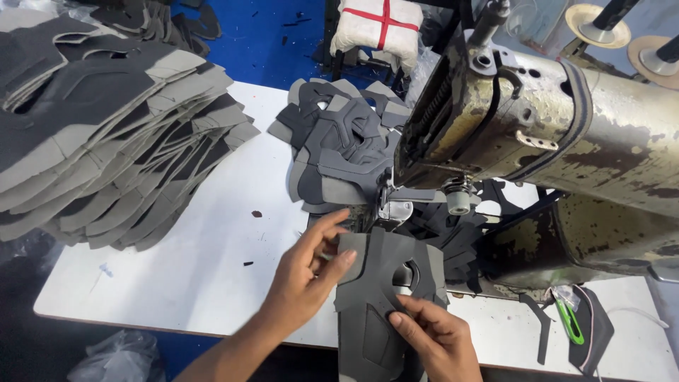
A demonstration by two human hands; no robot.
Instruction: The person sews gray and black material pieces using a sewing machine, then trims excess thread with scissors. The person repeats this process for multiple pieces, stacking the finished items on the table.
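The dark grey cut fabric piece [382, 283] lies on the white bench [212, 262] just before the sewing machine [537, 141], its left edge pinched by the left hand [311, 272], its lower part pressed under the right hand [435, 336], beside 2 grey stacks.

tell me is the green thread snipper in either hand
No, the green thread snipper lies on the table right of the right hand.

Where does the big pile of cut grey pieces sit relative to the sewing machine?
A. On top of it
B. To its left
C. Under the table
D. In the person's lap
B: the pile lies on the table's left end, the machine at the right.
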